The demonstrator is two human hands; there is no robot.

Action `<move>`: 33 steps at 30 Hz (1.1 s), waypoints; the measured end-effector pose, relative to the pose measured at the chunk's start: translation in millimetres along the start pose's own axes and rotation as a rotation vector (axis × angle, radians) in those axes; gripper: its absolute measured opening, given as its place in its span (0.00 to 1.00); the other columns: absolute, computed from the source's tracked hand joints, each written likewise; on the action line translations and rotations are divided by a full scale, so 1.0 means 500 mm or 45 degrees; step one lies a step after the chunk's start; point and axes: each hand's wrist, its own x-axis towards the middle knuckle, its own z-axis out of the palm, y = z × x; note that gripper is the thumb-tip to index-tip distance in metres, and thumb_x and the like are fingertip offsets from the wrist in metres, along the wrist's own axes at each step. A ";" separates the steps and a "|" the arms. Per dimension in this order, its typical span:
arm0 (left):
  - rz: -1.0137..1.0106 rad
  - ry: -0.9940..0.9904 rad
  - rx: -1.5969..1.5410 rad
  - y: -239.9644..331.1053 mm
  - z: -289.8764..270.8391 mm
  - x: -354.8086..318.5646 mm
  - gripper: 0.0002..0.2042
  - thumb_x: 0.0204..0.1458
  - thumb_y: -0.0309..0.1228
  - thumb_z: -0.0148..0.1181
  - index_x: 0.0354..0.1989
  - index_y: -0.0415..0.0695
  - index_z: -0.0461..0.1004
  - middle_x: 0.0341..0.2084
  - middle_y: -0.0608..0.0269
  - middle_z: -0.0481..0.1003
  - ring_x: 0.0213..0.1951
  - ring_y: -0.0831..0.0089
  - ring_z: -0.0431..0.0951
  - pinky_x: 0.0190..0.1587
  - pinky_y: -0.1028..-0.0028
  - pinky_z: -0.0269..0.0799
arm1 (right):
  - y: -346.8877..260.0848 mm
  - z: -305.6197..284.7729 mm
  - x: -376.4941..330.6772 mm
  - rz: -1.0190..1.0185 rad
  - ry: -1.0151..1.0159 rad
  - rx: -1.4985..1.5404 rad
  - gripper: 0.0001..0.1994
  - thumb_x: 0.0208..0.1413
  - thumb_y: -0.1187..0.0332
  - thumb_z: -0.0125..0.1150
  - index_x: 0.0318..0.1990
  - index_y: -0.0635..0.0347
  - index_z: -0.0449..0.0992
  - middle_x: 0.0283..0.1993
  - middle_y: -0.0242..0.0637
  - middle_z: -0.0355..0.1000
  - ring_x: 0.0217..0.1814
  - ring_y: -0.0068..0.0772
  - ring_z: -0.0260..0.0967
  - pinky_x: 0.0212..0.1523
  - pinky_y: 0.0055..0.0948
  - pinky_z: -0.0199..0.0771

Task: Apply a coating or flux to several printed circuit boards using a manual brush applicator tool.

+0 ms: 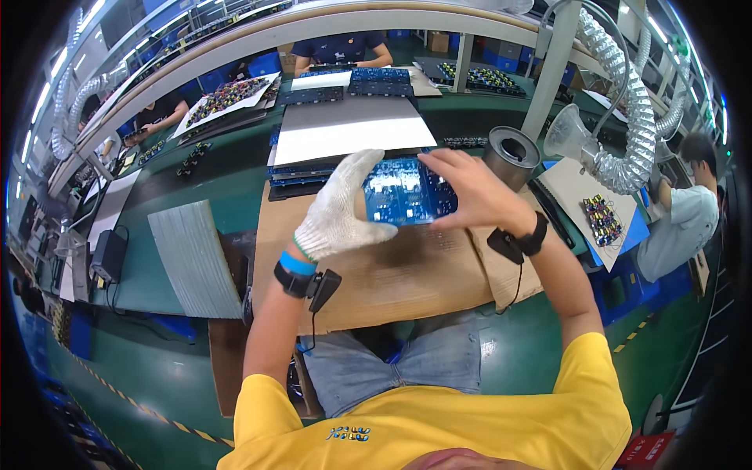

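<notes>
Between my two hands I hold a blue circuit board above the cardboard, its glossy face catching the light. My left hand, in a white knit glove, grips the board's left edge with the thumb along the bottom. Bare, my right hand pinches the opposite edge, fingers on top and thumb below. Both wrists wear black straps with small boxes. Just beyond the board, a stack of boards is topped by a white sheet. Brown cardboard covers the bench under my hands.
A metal canister stands right of my right hand. A ridged grey foam sheet and a black power box lie left. Flexible silver ducting hangs at right. Co-workers sit across the bench and at both sides; a rail spans overhead.
</notes>
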 end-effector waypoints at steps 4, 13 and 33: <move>-0.118 0.269 -0.277 -0.101 0.065 -0.010 0.43 0.44 0.44 0.83 0.68 0.39 0.73 0.61 0.46 0.77 0.62 0.52 0.79 0.67 0.55 0.75 | 0.112 -0.020 0.103 0.073 -0.026 -0.045 0.56 0.38 0.51 0.88 0.76 0.66 0.67 0.72 0.54 0.68 0.74 0.60 0.67 0.75 0.46 0.68; -0.181 0.145 -0.306 -0.179 0.125 -0.066 0.20 0.53 0.30 0.77 0.52 0.39 0.79 0.45 0.55 0.80 0.43 0.62 0.84 0.48 0.67 0.83 | 0.331 0.033 0.462 0.377 -0.395 0.220 0.57 0.35 0.54 0.90 0.76 0.68 0.69 0.76 0.55 0.70 0.77 0.53 0.68 0.77 0.38 0.67; -0.182 0.009 -0.325 -0.168 0.134 -0.052 0.15 0.55 0.29 0.77 0.48 0.40 0.82 0.44 0.56 0.82 0.40 0.63 0.85 0.45 0.67 0.85 | 0.608 0.130 0.418 0.760 -0.540 -0.334 0.30 0.43 0.65 0.77 0.59 0.57 0.86 0.60 0.49 0.84 0.61 0.53 0.82 0.60 0.46 0.83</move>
